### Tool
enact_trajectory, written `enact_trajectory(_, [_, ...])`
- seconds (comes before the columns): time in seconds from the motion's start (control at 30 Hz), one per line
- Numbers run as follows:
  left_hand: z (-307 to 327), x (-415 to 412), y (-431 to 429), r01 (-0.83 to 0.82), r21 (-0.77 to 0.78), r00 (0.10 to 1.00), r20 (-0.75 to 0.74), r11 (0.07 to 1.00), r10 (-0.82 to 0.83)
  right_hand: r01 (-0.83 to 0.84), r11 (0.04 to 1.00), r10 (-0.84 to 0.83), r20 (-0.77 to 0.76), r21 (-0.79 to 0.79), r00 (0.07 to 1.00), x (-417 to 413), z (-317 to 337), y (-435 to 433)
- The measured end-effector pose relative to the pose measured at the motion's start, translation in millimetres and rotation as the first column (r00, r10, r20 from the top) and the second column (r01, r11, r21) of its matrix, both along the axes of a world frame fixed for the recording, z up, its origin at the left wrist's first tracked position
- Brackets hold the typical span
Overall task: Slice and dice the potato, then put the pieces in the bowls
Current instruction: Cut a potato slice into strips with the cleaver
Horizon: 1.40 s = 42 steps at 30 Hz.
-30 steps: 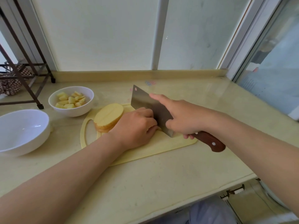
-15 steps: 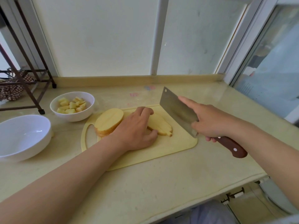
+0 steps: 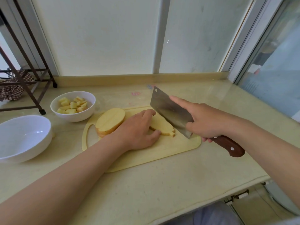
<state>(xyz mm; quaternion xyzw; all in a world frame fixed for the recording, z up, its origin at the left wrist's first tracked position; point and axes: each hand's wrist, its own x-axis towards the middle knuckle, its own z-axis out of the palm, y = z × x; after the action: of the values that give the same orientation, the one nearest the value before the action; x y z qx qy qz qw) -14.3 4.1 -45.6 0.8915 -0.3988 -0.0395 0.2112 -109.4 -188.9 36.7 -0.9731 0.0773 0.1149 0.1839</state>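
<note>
Pale-yellow potato slices [image 3: 162, 126] lie flat right of a thick potato half [image 3: 110, 120]; yellow cubes [image 3: 71, 105] sit in the smaller, farther white bowl [image 3: 78, 116].

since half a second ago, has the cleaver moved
Yes: the cleaver has shifted left across the cutting board, closing on the potato slice.
</note>
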Motion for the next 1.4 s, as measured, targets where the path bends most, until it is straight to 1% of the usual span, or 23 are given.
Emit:
enact_trajectory(0.1, [-0.8, 0.7, 0.1, -0.003, -0.001, 1.000, -0.002, 1.000, 0.003, 0.017, 1.000, -0.017, 0.008, 0.001, 1.000, -0.4, 0.2, 2.7])
enact_trajectory(0.3, [-2.3, 3.4, 0.5, -0.007, -0.016, 1.000, -0.002, 1.000, 0.007, 0.129, 0.991, -0.130, 0.036, 0.033, 0.991, -9.2, -3.2, 8.1])
enact_trajectory(0.47, [0.0, 3.5, -0.7, -0.007, -0.016, 1.000, 0.015, 1.000, 0.007, 0.236, 0.970, -0.236, -0.019, 0.053, 0.972, -20.9, -0.7, 16.6])
enact_trajectory(0.67, [2.9, 2.0, -2.3, -0.002, 0.052, 0.999, 0.039, 0.999, 0.000, 0.244, 0.968, -0.243, -0.021, 0.052, 0.970, -22.4, -1.9, 32.0])
enact_trajectory(0.83, [1.1, 3.2, -2.9, 0.072, 0.103, 0.997, -0.019, 0.992, -0.071, 0.257, 0.964, -0.256, -0.023, 0.066, 0.966, -17.5, -3.1, 41.1])
enact_trajectory(1.0, [0.4, 4.0, -5.9, 0.113, 0.174, 0.994, -0.012, 0.978, -0.113, 0.258, 0.963, -0.256, -0.031, 0.077, 0.966, -12.7, -1.4, 46.4])
enact_trajectory(1.07, [2.0, 4.5, -6.3, 0.113, 0.176, 0.994, -0.021, 0.978, -0.111, 0.274, 0.957, -0.271, -0.037, 0.099, 0.962, -11.4, -0.3, 48.3])
enact_trajectory(1.23, [5.1, 4.8, -5.3, 0.096, 0.123, 0.994, -0.069, 0.988, -0.088, 0.312, 0.935, -0.309, -0.042, 0.169, 0.950, -8.5, -1.0, 48.8])
enact_trajectory(1.4, [12.8, 0.8, -6.9, 0.062, 0.152, 0.995, -0.093, 0.986, -0.048, 0.307, 0.936, -0.307, -0.030, 0.172, 0.951, -7.0, -2.8, 48.5])
